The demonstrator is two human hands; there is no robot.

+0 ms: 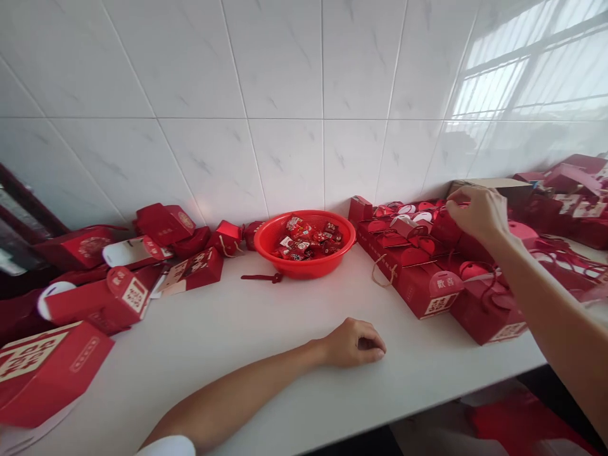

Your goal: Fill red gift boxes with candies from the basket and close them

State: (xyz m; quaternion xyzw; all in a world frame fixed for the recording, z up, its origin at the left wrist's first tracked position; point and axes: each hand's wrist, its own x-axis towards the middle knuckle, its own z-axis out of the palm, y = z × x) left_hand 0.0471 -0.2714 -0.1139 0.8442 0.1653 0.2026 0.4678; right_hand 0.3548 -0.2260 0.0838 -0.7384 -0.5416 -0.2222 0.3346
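My left hand (357,343) rests on the white table (228,342) with its fingers curled in toward the thumb and nothing visible in it. Over the rows of red gift boxes (418,288) on the right, my right hand (477,212) is raised, thumb and fingertips pressed together. What it may hold between the fingertips is too small to make out; a red box top lies just under it. A red plastic basket (305,269) with wrapped red candies (306,237) stands near the wall, beyond my left hand.
More red boxes (102,301) lie loosely on the left. A short red cord (261,277) lies before the basket. Behind the right boxes is a cardboard box (503,183), with further boxes and cords farther right. A tiled wall closes off the back.
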